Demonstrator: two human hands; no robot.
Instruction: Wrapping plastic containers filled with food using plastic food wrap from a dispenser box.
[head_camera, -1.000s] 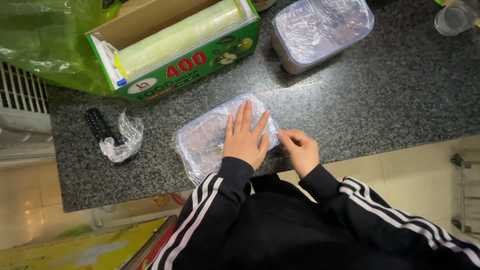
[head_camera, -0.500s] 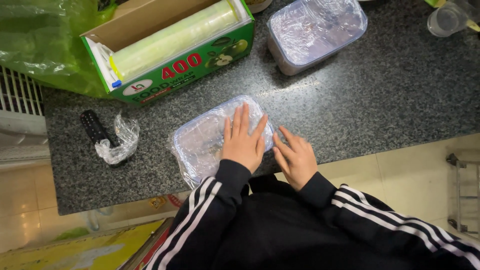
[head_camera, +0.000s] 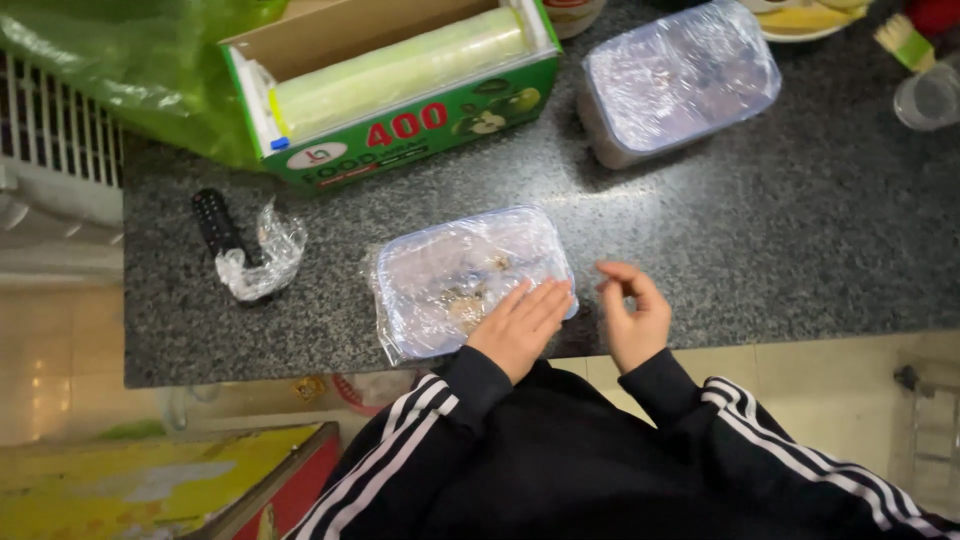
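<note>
I see left grip (head_camera: 520, 328) slid back to near edge of wrapped container (head_camera: 468, 280), fingers flat, pressing film. Right grip (head_camera: 632, 315) lifted just beside it, fingers curled, holding nothing, above desk (head_camera: 780, 240).

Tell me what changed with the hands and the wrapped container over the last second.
The left hand slid from the middle of the film-covered container down to its near right corner, still flat on the film. The right hand came off the container's right edge and now hovers beside it over the counter, fingers curled, holding nothing. The container, the film box, the second wrapped container and the crumpled film scrap stayed put.
</note>
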